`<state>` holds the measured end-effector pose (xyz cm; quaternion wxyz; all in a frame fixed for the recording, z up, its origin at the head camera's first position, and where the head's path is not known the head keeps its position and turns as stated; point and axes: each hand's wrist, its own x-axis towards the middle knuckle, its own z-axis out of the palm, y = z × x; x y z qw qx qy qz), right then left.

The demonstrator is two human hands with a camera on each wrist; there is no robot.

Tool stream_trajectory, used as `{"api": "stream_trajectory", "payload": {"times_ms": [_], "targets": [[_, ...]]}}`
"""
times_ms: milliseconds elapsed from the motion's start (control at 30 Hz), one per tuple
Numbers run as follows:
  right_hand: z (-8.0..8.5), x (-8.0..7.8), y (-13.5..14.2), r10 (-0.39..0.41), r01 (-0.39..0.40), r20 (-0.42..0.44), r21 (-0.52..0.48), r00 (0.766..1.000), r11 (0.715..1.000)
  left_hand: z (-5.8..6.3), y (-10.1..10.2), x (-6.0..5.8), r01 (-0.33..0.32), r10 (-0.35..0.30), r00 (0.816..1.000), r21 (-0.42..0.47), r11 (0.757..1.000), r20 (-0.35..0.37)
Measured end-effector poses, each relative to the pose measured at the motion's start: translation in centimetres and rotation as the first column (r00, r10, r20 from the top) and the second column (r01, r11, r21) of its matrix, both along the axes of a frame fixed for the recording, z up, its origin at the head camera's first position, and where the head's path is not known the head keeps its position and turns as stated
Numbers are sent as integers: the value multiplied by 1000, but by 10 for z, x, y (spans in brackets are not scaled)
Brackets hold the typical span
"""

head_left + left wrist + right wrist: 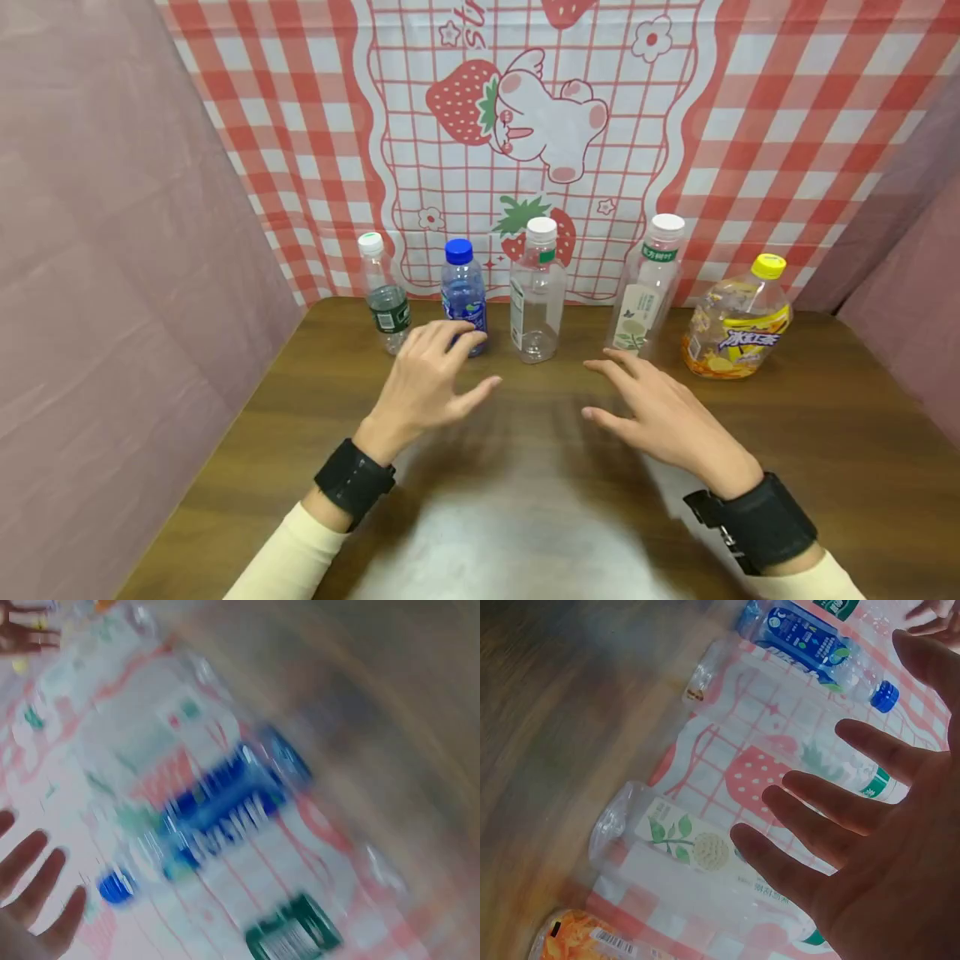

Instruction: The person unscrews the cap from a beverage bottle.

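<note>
Five plastic bottles stand in a row along the table's back edge. My left hand (429,375) hovers, fingers spread, in front of the blue-capped bottle (464,287), partly covering it. Left of that is a small bottle with a green label (389,308). A clear white-capped bottle (538,292) is in the middle. My right hand (660,408), also spread and holding nothing, hangs before the tall bottle with a flower label (637,312). Farthest right is a yellow-capped bottle (738,321) with an orange label. The left wrist view is blurred.
A brown wooden table (517,517) lies under both hands. Behind the bottles hangs a red-and-white checked cloth (300,125) with strawberries. Pink fabric (112,250) hangs at the left, and more at the right.
</note>
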<state>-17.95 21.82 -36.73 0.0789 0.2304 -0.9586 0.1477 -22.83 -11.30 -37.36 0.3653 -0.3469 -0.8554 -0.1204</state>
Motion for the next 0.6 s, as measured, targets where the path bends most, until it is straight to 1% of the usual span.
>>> {"api": "stream_trajectory", "payload": {"times_ms": [67,100,133,167,200,233,267,300,333,367,400,433,500,567,600], "targets": [[0,-1,-3,1,-1,-9,-1,1000,1000,5,-19,-8,-17,25,998,128,992,-66],[0,-2,-4,5,-5,-14,-4,1000,1000,8,-31,-14,-33,50,996,201,979,-77],[1,-2,-3,2,-2,-21,-4,1000,1000,9,-38,-21,-46,69,995,279,959,-73],[1,-1,-1,1,-1,-29,-6,1000,1000,12,-46,-29,-65,87,995,357,932,-46],[1,-1,0,1,-1,-39,-7,999,1000,14,-54,-37,-97,102,995,438,894,12],[2,-1,0,1,-1,-47,-9,999,1000,17,-62,-45,-131,104,991,513,848,81],[2,-1,1,2,-2,-54,-11,999,1000,19,-68,-54,-173,99,982,575,800,159],[2,-1,1,3,-4,-58,-13,998,1000,21,-74,-63,-219,85,967,621,752,238],[1,-1,1,4,-5,-62,-14,998,1000,23,-79,-71,-261,62,948,652,712,311],[1,-1,1,5,-6,-65,-16,998,1000,23,-82,-79,-301,37,925,671,678,377],[1,-1,1,5,-6,-65,-17,998,1000,23,-84,-87,-332,10,904,686,647,428],[1,-1,1,4,-6,-64,-18,998,1000,21,-84,-94,-349,-6,890,692,632,455],[0,-1,1,4,-6,-62,-20,998,1000,16,-83,-106,-367,-16,878,696,617,478],[0,0,1,2,-3,-60,-20,998,1000,9,-78,-115,-365,-14,882,700,614,472],[0,0,1,-1,0,-57,-19,998,1000,5,-75,-119,-354,-11,890,707,612,455]]}}
